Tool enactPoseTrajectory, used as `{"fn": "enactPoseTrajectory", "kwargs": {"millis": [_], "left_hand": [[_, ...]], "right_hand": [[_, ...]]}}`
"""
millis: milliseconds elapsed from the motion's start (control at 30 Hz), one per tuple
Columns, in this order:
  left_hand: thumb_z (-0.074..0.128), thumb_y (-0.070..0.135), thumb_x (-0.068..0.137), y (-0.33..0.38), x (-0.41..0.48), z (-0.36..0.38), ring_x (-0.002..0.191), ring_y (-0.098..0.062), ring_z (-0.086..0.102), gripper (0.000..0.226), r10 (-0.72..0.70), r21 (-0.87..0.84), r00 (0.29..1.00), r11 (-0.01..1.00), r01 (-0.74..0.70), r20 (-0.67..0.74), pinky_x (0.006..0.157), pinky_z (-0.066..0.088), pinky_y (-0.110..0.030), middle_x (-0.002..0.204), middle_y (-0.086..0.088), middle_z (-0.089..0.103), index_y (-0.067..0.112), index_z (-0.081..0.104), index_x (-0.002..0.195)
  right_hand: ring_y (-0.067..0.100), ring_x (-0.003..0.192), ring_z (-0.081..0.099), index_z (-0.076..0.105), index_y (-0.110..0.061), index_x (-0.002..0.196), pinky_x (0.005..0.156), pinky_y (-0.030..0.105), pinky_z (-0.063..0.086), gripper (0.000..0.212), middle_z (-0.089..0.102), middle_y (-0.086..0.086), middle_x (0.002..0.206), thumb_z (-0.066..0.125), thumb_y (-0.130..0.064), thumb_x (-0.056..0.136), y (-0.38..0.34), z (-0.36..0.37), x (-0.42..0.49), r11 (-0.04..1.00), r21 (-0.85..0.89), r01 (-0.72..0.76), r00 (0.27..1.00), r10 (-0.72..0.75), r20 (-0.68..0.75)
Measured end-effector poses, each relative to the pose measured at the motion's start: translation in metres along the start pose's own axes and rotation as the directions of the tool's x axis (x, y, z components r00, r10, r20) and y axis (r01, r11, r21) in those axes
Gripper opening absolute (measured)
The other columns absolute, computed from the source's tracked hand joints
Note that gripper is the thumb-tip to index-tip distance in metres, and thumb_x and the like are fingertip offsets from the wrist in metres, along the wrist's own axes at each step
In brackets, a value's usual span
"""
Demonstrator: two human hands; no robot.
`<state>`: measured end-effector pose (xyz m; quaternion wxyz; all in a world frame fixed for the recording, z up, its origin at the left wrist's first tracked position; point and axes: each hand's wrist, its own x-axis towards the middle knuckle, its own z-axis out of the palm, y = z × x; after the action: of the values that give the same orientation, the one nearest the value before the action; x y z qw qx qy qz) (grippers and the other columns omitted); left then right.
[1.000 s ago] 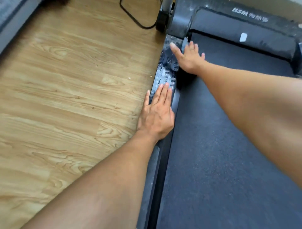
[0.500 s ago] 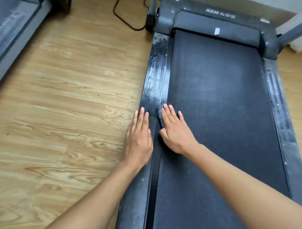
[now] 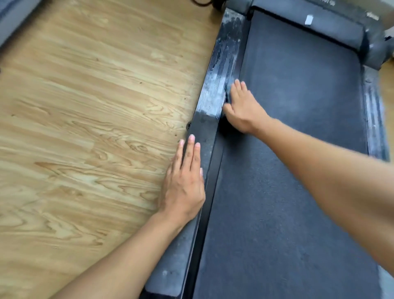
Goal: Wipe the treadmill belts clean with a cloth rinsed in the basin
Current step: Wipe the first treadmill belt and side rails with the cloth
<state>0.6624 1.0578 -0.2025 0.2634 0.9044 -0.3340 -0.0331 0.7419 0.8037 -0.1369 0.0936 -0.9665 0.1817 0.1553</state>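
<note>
The treadmill's dark belt (image 3: 298,153) runs from near me to the far motor cover (image 3: 332,29). Its left side rail (image 3: 221,64) shines wet with pale streaks on the far half and is dull on the near half. My right hand (image 3: 245,108) lies flat with straight fingers, pressing a dark cloth (image 3: 227,94) on the seam between rail and belt. Most of the cloth is hidden under the palm. My left hand (image 3: 183,183) rests flat on the near, dull part of the same rail, fingers straight.
Wooden floor (image 3: 96,106) spreads out left of the treadmill. The right side rail (image 3: 373,119) shows pale streaks. A black cable (image 3: 202,2) lies at the top edge, and grey furniture (image 3: 12,17) fills the top left corner. No basin is in view.
My right hand, beside my left half a second ago, has slid with the cloth farther up the rail. My left hand stays flat on the rail.
</note>
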Motion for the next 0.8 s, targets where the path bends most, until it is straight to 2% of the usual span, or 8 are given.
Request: {"fn": "enactPoseTrajectory", "kwargs": {"millis": [67, 167, 300, 400, 467, 600, 700, 800], "left_hand": [[0.034, 0.011, 0.1, -0.005, 0.002, -0.001, 0.161, -0.027, 0.017, 0.062, -0.007, -0.127, 1.0, 0.992, 0.006, -0.01, 0.128, 0.027, -0.044, 0.174, -0.007, 0.018, 0.003, 0.032, 0.162], [0.03, 0.007, 0.094, -0.009, 0.0, -0.005, 0.159, -0.025, 0.027, 0.065, -0.04, -0.258, 0.999, 0.966, 0.032, -0.027, 0.127, 0.029, -0.046, 0.171, -0.007, 0.028, 0.004, 0.039, 0.159], [0.036, 0.015, 0.101, -0.003, -0.039, -0.015, 0.161, -0.022, 0.02, 0.063, -0.052, -0.084, 0.999, 0.995, 0.053, 0.013, 0.123, 0.034, -0.044, 0.174, -0.002, 0.019, 0.01, 0.032, 0.163], [0.033, 0.027, 0.107, -0.002, -0.073, -0.017, 0.162, -0.021, 0.012, 0.062, -0.029, 0.021, 0.997, 0.999, 0.028, 0.074, 0.123, 0.034, -0.047, 0.176, 0.002, 0.008, 0.014, 0.021, 0.167], [0.032, 0.029, 0.107, -0.006, -0.077, -0.016, 0.162, -0.022, 0.013, 0.062, -0.027, 0.039, 0.997, 0.999, 0.025, 0.073, 0.121, 0.036, -0.048, 0.176, 0.002, 0.008, 0.014, 0.021, 0.167], [0.03, 0.028, 0.107, -0.003, -0.075, -0.017, 0.162, -0.02, 0.013, 0.061, -0.052, 0.043, 0.994, 0.998, 0.048, 0.096, 0.119, 0.036, -0.045, 0.176, 0.004, 0.007, 0.015, 0.021, 0.167], [0.027, 0.029, 0.107, -0.003, -0.073, -0.02, 0.162, -0.022, 0.014, 0.062, -0.046, 0.043, 0.994, 0.998, 0.042, 0.104, 0.12, 0.036, -0.045, 0.176, 0.003, 0.007, 0.015, 0.021, 0.166], [0.023, 0.03, 0.107, -0.001, -0.073, -0.026, 0.162, -0.023, 0.012, 0.062, -0.056, 0.037, 0.989, 0.998, 0.052, 0.14, 0.122, 0.034, -0.045, 0.176, 0.002, 0.006, 0.015, 0.02, 0.167]], "right_hand": [[0.032, 0.161, -0.004, 0.006, 0.004, 0.163, 0.13, 0.049, 0.005, 0.099, -0.001, 0.02, 0.173, 0.012, -0.052, 0.082, -0.013, 0.024, -0.059, 0.999, 0.016, 0.043, 0.999, -0.044, 0.031], [0.027, 0.16, -0.015, -0.001, 0.0, 0.164, 0.131, 0.045, 0.0, 0.1, -0.011, 0.016, 0.173, 0.02, -0.048, 0.079, -0.036, 0.061, -0.164, 0.983, 0.029, 0.179, 0.976, -0.181, 0.121], [0.026, 0.159, -0.02, -0.006, -0.001, 0.163, 0.131, 0.046, -0.004, 0.098, -0.016, 0.016, 0.172, 0.028, -0.043, 0.082, -0.048, 0.088, -0.239, 0.939, -0.107, 0.327, 0.93, -0.299, 0.212], [0.028, 0.161, -0.008, 0.003, 0.0, 0.164, 0.13, 0.052, 0.003, 0.098, -0.006, 0.016, 0.173, 0.02, -0.047, 0.08, -0.04, 0.077, -0.206, 0.943, -0.203, 0.264, 0.956, -0.227, 0.189], [0.024, 0.161, -0.009, 0.0, -0.002, 0.165, 0.13, 0.051, -0.001, 0.096, -0.008, 0.013, 0.174, 0.014, -0.046, 0.081, -0.033, 0.062, -0.16, 0.972, -0.181, 0.153, 0.981, -0.127, 0.148], [0.027, 0.161, -0.011, -0.004, 0.0, 0.164, 0.13, 0.048, -0.005, 0.087, -0.009, 0.016, 0.174, 0.027, -0.04, 0.093, -0.033, 0.036, -0.095, 0.99, -0.141, 0.001, 0.99, 0.018, 0.137], [0.03, 0.161, -0.011, -0.005, 0.001, 0.163, 0.13, 0.049, -0.001, 0.091, -0.01, 0.018, 0.173, 0.025, -0.041, 0.088, -0.05, 0.053, -0.124, 0.995, -0.104, 0.002, 0.991, 0.012, 0.132], [0.032, 0.16, -0.012, -0.004, 0.003, 0.163, 0.13, 0.05, 0.002, 0.096, -0.012, 0.02, 0.172, 0.023, -0.042, 0.082, -0.073, 0.083, -0.202, 0.993, -0.107, 0.058, 0.989, -0.043, 0.144]]}}
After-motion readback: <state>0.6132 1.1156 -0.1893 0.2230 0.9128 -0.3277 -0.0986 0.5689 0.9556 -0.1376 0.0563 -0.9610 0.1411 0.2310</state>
